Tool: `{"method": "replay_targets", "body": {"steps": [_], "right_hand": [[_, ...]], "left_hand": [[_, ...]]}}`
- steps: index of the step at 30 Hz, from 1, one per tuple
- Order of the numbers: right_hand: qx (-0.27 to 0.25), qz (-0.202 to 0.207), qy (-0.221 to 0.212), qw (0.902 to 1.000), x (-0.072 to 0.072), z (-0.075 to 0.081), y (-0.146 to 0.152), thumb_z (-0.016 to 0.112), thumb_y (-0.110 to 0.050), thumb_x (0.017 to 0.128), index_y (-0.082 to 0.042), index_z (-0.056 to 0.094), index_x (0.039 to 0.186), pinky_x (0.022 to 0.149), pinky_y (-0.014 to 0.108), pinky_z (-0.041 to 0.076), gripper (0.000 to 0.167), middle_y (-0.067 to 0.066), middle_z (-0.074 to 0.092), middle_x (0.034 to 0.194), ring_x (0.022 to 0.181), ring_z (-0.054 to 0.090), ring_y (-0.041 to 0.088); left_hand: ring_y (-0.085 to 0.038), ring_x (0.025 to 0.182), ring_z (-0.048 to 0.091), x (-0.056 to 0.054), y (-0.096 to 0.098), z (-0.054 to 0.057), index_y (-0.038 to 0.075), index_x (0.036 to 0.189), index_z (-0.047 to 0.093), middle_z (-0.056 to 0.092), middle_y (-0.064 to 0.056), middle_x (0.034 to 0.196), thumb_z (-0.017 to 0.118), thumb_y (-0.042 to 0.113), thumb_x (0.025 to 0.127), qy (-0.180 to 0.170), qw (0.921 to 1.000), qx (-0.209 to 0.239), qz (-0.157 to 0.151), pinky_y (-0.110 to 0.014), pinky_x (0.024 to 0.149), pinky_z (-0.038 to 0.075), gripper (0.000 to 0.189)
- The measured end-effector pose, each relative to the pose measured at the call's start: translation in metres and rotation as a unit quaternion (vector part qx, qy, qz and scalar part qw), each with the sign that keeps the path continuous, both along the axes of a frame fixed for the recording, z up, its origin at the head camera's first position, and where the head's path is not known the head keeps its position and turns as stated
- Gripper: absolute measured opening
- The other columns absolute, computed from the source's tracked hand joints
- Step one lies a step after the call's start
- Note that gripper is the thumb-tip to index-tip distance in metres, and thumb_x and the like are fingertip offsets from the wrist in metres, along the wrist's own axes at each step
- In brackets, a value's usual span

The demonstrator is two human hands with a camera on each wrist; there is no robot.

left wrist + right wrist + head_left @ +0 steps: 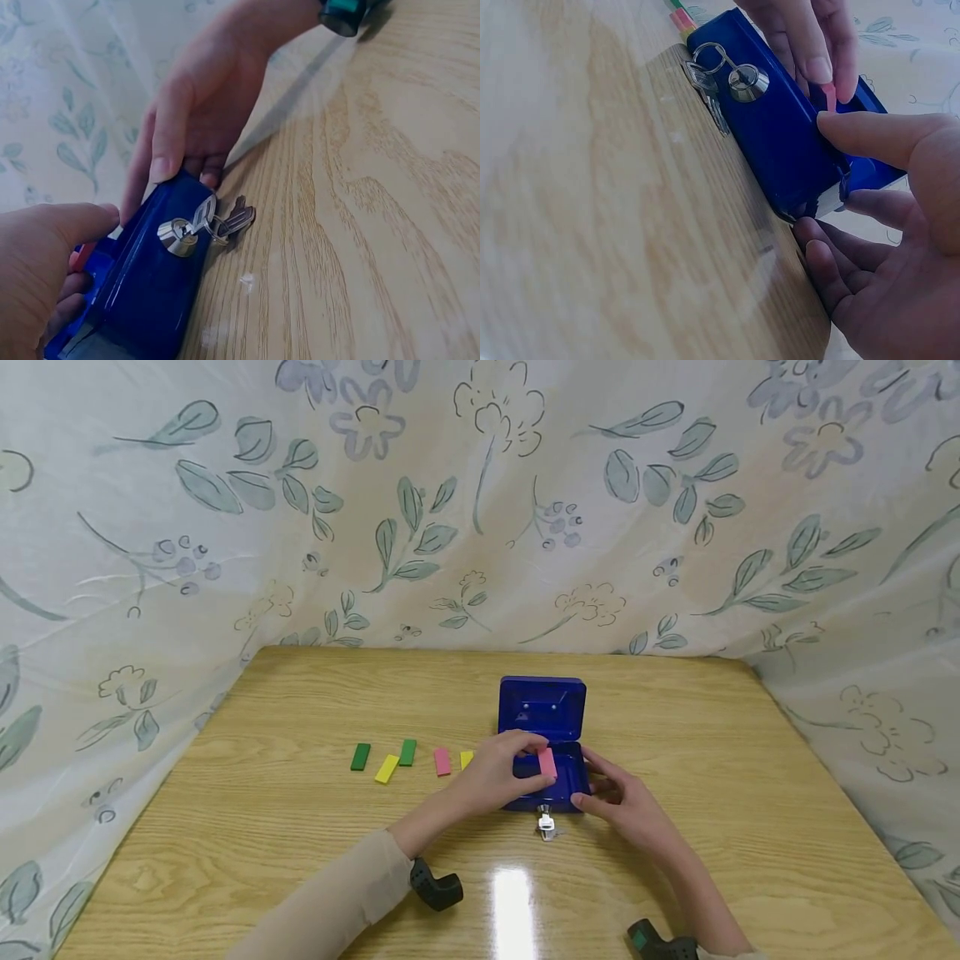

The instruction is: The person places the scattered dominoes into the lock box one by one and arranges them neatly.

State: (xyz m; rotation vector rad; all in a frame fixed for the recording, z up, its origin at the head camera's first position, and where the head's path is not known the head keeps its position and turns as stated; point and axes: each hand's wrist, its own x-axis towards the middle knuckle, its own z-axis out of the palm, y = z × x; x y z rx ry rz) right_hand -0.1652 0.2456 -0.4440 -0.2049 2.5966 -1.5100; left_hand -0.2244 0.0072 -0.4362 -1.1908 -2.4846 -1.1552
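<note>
A small blue metal cash box (568, 793) stands on the table with its lid (543, 706) raised at the back. My left hand (491, 774) pinches a flat pink tile (547, 762) between thumb and fingers over the open box. At the box's right side my right hand (633, 810) grips the wall, its thumb on the front corner rim and its fingers along the side. In the front lock (748, 81) sits a key, and more keys (236, 219) hang from its ring. The inside of the box is partly hidden by my left hand.
Left of the box lie several flat tiles: a dark green tile (361, 757), a yellow tile (387, 769), a green tile (407, 752), a pink tile (442, 762) and another yellow tile (467, 759) near my left wrist. Floral cloth (480, 527) hangs behind the wooden table (262, 835).
</note>
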Motion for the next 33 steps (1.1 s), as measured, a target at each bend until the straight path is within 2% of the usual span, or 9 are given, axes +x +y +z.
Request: {"method": "replay_targets", "body": {"steps": [10,21,33], "right_hand": [[-0.007,0.001,-0.002,1.0,0.0,0.0,0.001,0.074,-0.032,0.09,-0.019,0.037,0.153,0.085,0.04,0.049,0.074,0.016,0.048,0.142,0.108,0.056,0.029],[-0.001,0.004,0.0,1.0,-0.002,-0.004,0.003,0.074,-0.031,0.09,-0.017,0.037,0.153,0.085,0.039,0.049,0.074,0.018,0.049,0.141,0.108,0.057,0.03],[-0.004,0.008,0.006,0.9999,-0.002,-0.001,0.002,0.074,-0.033,0.09,-0.019,0.038,0.153,0.084,0.038,0.048,0.074,0.016,0.05,0.14,0.107,0.057,0.029]], "left_hand": [[-0.014,0.105,0.06,-0.003,0.005,-0.002,0.003,0.123,0.063,0.065,-0.004,0.118,0.08,0.029,0.085,-0.03,0.9993,-0.023,-0.005,-0.023,0.09,0.048,0.049],[-0.009,0.101,0.061,-0.008,0.011,-0.003,0.005,0.12,0.065,0.067,0.001,0.112,0.079,0.033,0.085,-0.04,0.9986,-0.034,-0.002,-0.019,0.089,0.047,0.047],[-0.009,0.105,0.062,-0.011,0.028,-0.002,0.007,0.12,0.065,0.068,-0.001,0.114,0.08,0.03,0.085,-0.071,0.9964,-0.046,-0.009,-0.019,0.09,0.047,0.044]]}}
